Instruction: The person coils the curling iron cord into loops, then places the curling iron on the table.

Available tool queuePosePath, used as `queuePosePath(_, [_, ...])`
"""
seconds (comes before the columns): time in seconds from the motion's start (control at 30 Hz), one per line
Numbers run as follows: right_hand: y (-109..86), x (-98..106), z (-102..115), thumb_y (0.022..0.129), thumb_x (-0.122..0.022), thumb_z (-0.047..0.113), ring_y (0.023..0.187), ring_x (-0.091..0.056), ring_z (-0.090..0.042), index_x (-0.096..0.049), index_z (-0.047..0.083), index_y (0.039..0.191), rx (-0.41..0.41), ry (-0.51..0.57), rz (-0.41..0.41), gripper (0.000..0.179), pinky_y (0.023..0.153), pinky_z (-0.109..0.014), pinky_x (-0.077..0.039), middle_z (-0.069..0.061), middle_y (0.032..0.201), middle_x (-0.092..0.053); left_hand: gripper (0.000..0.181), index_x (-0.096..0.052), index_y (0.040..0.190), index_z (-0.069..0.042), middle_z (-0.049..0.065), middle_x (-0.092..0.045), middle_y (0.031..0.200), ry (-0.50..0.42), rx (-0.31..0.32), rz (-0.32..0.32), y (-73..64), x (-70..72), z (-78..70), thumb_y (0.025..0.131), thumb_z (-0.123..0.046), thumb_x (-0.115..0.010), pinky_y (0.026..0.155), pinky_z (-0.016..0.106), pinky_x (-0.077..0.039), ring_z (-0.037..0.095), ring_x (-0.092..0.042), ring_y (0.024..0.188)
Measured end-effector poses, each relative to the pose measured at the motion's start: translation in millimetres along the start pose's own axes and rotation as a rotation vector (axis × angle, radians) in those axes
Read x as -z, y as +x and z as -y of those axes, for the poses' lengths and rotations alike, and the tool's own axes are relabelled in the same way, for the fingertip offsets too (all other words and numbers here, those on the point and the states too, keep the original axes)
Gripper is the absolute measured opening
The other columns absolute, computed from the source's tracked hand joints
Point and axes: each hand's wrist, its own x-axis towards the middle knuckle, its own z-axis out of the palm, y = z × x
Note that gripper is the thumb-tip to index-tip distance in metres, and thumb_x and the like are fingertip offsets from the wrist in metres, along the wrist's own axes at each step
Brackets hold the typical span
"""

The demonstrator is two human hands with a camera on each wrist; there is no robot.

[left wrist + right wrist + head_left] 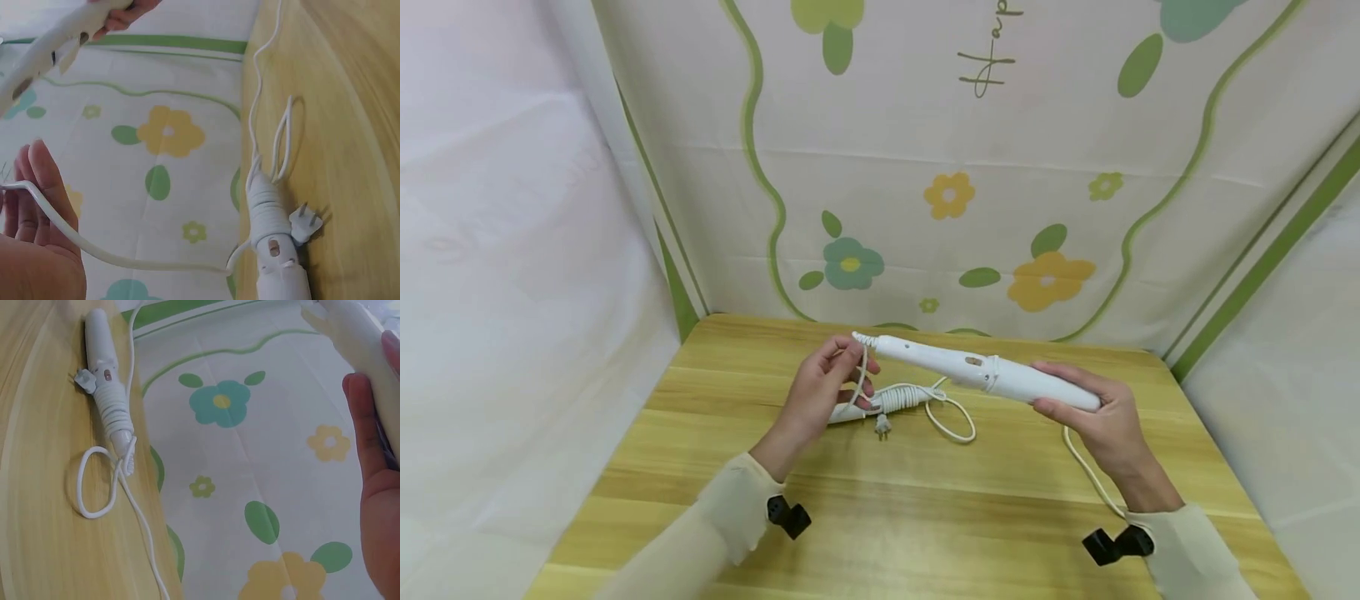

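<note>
A white hair iron (940, 363) is held up slantwise above the table, its thick end gripped by my right hand (1108, 417). Close to its coiled cord guard (867, 340), my left hand (820, 379) pinches the white cord (112, 258), which hangs down past the fingers. Below lies a second white hair iron (99, 344), the cord wound round its narrower part in several turns (112, 409). Its two-pin plug (305, 223) sticks out beside the windings. My right palm is mostly hidden in the head view by the iron and fingers.
A loose cord loop (964, 435) lies on the wooden table (880, 517) beside the second iron. More cord (1090, 473) runs beneath my right wrist. A flower-printed cloth (880, 208) hangs behind the table, with pale cloth at both sides.
</note>
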Motion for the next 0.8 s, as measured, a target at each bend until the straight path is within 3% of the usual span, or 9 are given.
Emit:
queuePosePath(0.13, [0.8, 3.2, -1.0, 0.085, -0.077, -0.024, 0.092, -0.071, -0.005, -0.075, -0.01, 0.127, -0.064, -0.104, -0.071, 0.044, 0.069, -0.018, -0.058, 0.004, 0.121, -0.082, 0.028, -0.062, 0.129, -0.004, 0.008, -0.077, 0.102, 0.083, 0.041, 0.005, -3.9, -9.0, 3.8, 0.116, -0.028, -0.057, 0.06, 0.031, -0.062, 0.016, -0.069, 0.067])
queuePosePath(0.23, [1.5, 5.4, -0.8, 0.087, -0.08, -0.019, 0.092, -0.07, -0.005, -0.075, -0.008, 0.129, -0.106, -0.181, -0.092, 0.043, 0.069, -0.018, -0.057, 0.008, 0.121, -0.082, 0.025, -0.065, 0.13, -0.006, 0.013, -0.077, 0.102, 0.201, 0.015, 0.014, -8.3, -12.4, 3.5, 0.115, -0.025, -0.059, 0.063, 0.033, -0.063, 0.018, -0.069, 0.066])
queuePosePath(0.37, [-0.7, 9.7, -1.5, 0.089, -0.081, -0.015, 0.093, -0.069, -0.007, -0.075, -0.005, 0.131, -0.139, -0.254, -0.073, 0.043, 0.069, -0.019, -0.057, 0.011, 0.125, -0.081, 0.024, -0.07, 0.13, -0.007, 0.007, -0.078, 0.095, 0.531, -0.115, 0.073, -15.2, -13.0, -1.3, 0.112, -0.021, -0.065, 0.067, 0.029, -0.061, 0.017, -0.07, 0.072])
queuePosePath(0.53, [-7.1, 21.4, -3.2, 0.089, -0.082, -0.012, 0.088, -0.067, -0.007, -0.076, -0.002, 0.132, -0.139, -0.37, 0.02, 0.045, 0.065, -0.022, -0.057, 0.016, 0.125, -0.079, 0.017, -0.074, 0.123, -0.009, -0.006, -0.077, 0.089, 0.947, -0.343, 0.28, -17.8, -3.1, -13.4, 0.11, -0.017, -0.066, 0.069, 0.024, -0.055, 0.001, -0.064, 0.074])
queuePosePath(0.63, [-11.4, 26.0, -4.4, 0.088, -0.083, -0.012, 0.084, -0.065, -0.009, -0.076, -0.001, 0.132, -0.131, -0.391, 0.098, 0.046, 0.064, -0.025, -0.058, 0.016, 0.123, -0.079, 0.011, -0.076, 0.115, -0.013, -0.008, -0.075, 0.09, 1.066, -0.431, 0.408, -15.3, 5.1, -22.4, 0.11, -0.018, -0.068, 0.068, 0.021, -0.052, -0.005, -0.057, 0.072])
queuePosePath(0.73, [-15.9, 27.4, -5.0, 0.088, -0.084, -0.011, 0.085, -0.066, -0.01, -0.077, 0.001, 0.132, -0.139, -0.384, 0.161, 0.046, 0.065, -0.027, -0.059, 0.017, 0.124, -0.078, 0.008, -0.078, 0.108, -0.017, -0.011, -0.071, 0.087, 1.124, -0.511, 0.472, -11.4, 10.1, -30.8, 0.108, -0.022, -0.072, 0.063, 0.019, -0.045, -0.005, -0.048, 0.067])
queuePosePath(0.8, [-18.8, 27.6, -5.7, 0.088, -0.084, -0.011, 0.088, -0.067, -0.01, -0.077, 0.001, 0.132, -0.138, -0.373, 0.194, 0.046, 0.066, -0.028, -0.059, 0.017, 0.127, -0.077, 0.008, -0.079, 0.106, -0.017, -0.011, -0.069, 0.085, 1.109, -0.556, 0.495, -8.7, 11.9, -34.5, 0.106, -0.023, -0.074, 0.06, 0.018, -0.041, -0.005, -0.044, 0.064])
